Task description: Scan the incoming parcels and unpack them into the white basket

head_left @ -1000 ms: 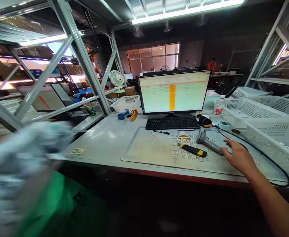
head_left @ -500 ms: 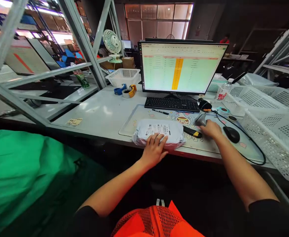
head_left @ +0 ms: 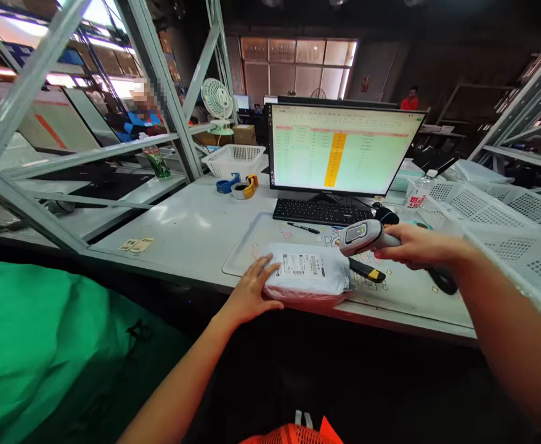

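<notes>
A white parcel bag (head_left: 310, 274) with a barcode label lies on the desk mat (head_left: 256, 243) at the desk's near edge. My left hand (head_left: 251, 291) rests against the parcel's left end, fingers spread on it. My right hand (head_left: 413, 245) is closed round the handle of a grey barcode scanner (head_left: 360, 235), held just above and to the right of the parcel, its head turned toward the label. Under the scanner lies a black and yellow utility knife (head_left: 367, 271).
A monitor (head_left: 342, 150) with a spreadsheet and a keyboard (head_left: 322, 212) stand behind the mat, a pen (head_left: 302, 227) in front. White perforated baskets (head_left: 492, 213) fill the right side, a mouse (head_left: 443, 280) beside them. Tape dispensers (head_left: 236, 184) sit back left. A green bag (head_left: 44, 345) lies lower left.
My left hand brought the parcel onto the mat and slid to its left end. My right hand took the scanner off the desk and lifted it over the parcel.
</notes>
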